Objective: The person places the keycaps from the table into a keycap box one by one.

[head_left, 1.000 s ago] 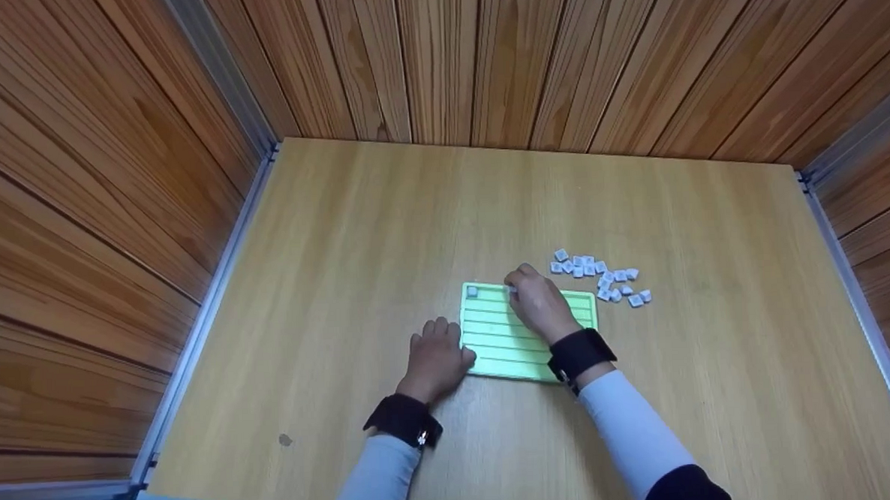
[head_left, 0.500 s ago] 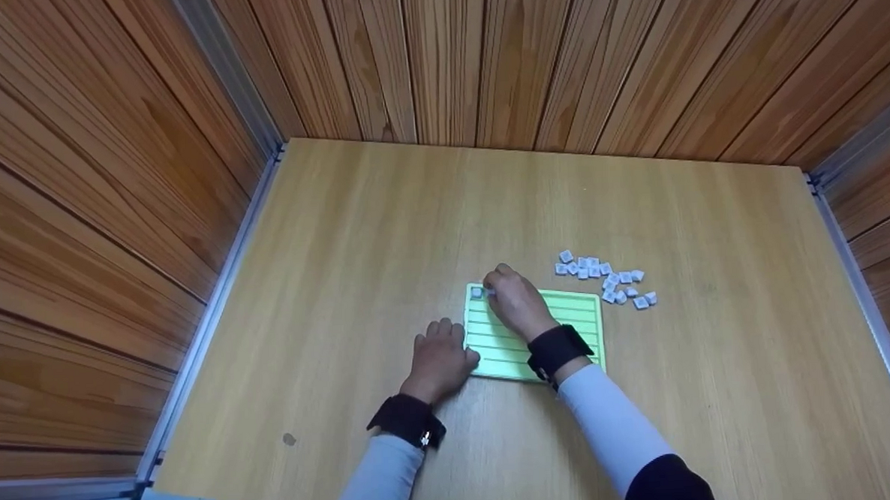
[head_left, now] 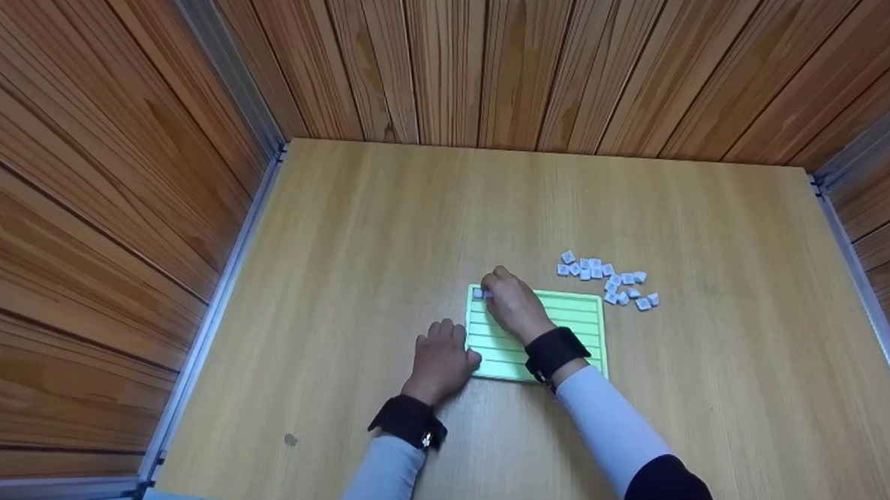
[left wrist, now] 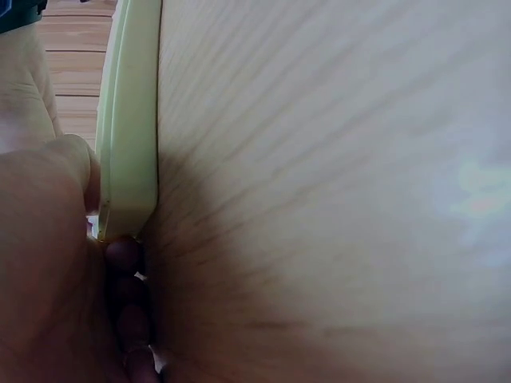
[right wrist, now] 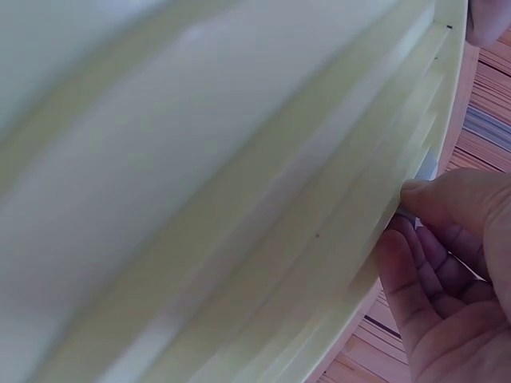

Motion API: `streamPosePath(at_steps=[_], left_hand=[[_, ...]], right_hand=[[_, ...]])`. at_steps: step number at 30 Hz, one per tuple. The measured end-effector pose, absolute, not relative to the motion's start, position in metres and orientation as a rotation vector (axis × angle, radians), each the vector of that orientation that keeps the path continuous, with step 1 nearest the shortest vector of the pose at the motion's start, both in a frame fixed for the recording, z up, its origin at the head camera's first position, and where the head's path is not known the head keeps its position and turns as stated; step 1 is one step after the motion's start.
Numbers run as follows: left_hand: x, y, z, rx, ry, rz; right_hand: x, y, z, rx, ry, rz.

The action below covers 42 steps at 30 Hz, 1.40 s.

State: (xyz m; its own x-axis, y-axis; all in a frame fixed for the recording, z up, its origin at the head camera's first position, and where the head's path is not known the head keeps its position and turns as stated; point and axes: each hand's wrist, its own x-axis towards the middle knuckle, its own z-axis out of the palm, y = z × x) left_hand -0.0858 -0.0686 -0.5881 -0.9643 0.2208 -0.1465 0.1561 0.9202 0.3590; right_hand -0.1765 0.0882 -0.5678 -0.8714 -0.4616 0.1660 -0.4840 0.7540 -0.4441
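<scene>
**Tile at the board's far-left corner, under the right hand**

Where the right hand (head_left: 513,307) reaches across the green grooved board (head_left: 568,327), a small white tile (head_left: 479,293) is seen at the board's far-left corner, in the topmost groove. The tile lies just to the left of the right fingertips, touching them or very nearly so; whether a second tile is pinched beneath the curled fingers cannot be told from the head view, and the right wrist view shows only a pale sliver between thumb and fingertips (right wrist: 423,195). The tile is squarish, white with a greyish face, and sits flat in the groove. The grooves run left to right across the board, so the row's long axis points from the tile toward the board's right edge.

The board is a pale green rectangle with raised ribs between its channels, lying flat on the tabletop (head_left: 384,222) in front of the person. Its left edge is held by the left hand (head_left: 441,359), whose thumb rests on the near-left part of the board and whose fingers are curled on the wood beside it; in the left wrist view the board's rim (left wrist: 132,120) is seen pressed against that hand.

The right hand is the nearer one to the tile. A loose heap of similar white tiles (head_left: 608,280) lies on the tabletop off the board's far-right corner, well apart from the placed tile. Wooden plank walls (head_left: 481,45) enclose the tabletop.
</scene>
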Motion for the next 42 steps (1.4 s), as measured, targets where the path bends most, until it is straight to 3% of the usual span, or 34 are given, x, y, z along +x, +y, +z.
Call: streamPosePath(at_steps=[25, 42], left_hand=[[-0.087, -0.068, -0.59, 0.285, 2.909, 0.488], [-0.086, -0.068, -0.594, 0.283, 2.89, 0.513]], right_hand=[[-0.177, 0.095, -0.56, 0.601, -2.973, 0.596], [-0.176, 0.149, -0.56, 0.563, -2.959, 0.604]])
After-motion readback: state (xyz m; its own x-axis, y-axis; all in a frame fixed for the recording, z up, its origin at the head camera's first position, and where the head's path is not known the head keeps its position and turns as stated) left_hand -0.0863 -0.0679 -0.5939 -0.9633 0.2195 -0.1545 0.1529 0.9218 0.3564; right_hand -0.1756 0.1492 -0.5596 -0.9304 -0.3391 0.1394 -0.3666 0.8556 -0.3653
